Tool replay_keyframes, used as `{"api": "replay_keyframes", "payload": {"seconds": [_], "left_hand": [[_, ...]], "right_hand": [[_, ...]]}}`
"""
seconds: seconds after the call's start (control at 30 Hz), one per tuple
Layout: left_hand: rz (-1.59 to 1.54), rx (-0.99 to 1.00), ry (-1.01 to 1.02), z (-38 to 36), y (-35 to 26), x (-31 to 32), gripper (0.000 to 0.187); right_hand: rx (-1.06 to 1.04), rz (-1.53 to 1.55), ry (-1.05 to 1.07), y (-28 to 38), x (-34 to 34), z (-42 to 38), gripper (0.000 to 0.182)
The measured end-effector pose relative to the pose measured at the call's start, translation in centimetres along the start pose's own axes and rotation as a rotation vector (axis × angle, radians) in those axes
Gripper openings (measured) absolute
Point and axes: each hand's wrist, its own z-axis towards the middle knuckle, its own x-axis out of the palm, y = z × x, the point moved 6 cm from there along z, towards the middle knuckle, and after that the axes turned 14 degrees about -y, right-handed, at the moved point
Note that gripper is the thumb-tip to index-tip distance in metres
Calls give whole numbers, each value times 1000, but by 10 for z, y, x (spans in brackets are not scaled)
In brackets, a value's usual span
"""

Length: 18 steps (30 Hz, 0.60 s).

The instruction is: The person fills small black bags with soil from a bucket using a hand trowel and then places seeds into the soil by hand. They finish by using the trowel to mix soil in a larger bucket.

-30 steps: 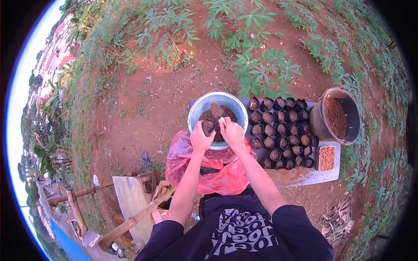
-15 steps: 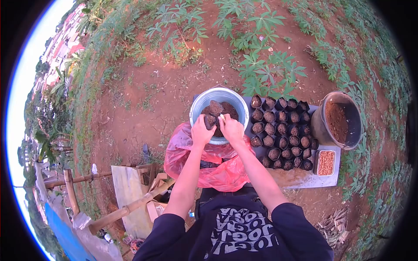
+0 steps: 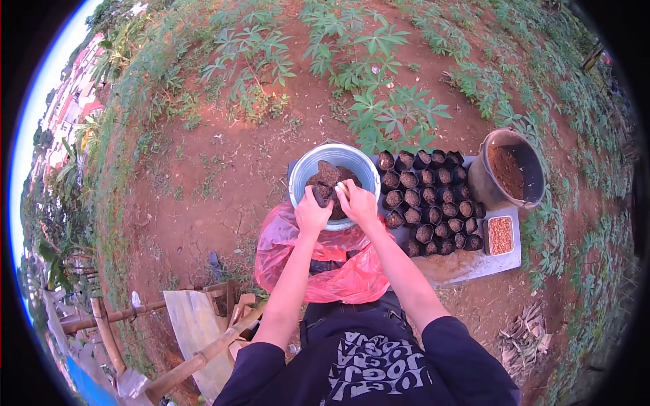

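Observation:
Both hands work over a light-blue bucket (image 3: 295, 177) that holds dark soil (image 3: 350, 177). My left hand (image 3: 313, 214) is closed around a small black planting bag (image 3: 319, 196) inside the near part of the bucket. Close beside it, my right hand (image 3: 359, 204) grips the pale end of what looks like a small trowel (image 3: 330, 173), its blade covered with brown soil and lying over the bag. My fingers partly hide the bag's mouth and the trowel's handle.
Several soil-filled black bags (image 3: 428, 196) stand in rows on a grey board (image 3: 467, 272). Right of them are a dark bucket (image 3: 479, 177) of reddish soil and a tray of seeds (image 3: 500, 235). A red plastic bag (image 3: 352, 281) lies before me; bamboo poles (image 3: 196, 363) are at left.
The whole view has shifted slightly as my head moved. My right hand and the trowel have tipped a little closer to the bag in my left hand.

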Motion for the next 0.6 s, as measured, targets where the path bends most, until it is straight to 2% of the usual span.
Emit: {"api": "replay_keyframes", "payload": {"seconds": [0.03,0.13,0.33,0.6], "left_hand": [[13,49,-48,0,1,1,63],[-28,6,-11,3,3,1,64],[-41,45,-41,1,4,-4,63],[-80,37,-16,3,5,-2,63]], "right_hand": [[-16,8,-1,1,1,-2,31],[-45,7,23,6,0,-2,30],[-130,3,2,15,-2,-5,27],[-105,25,22,17,-3,-5,29]]}}
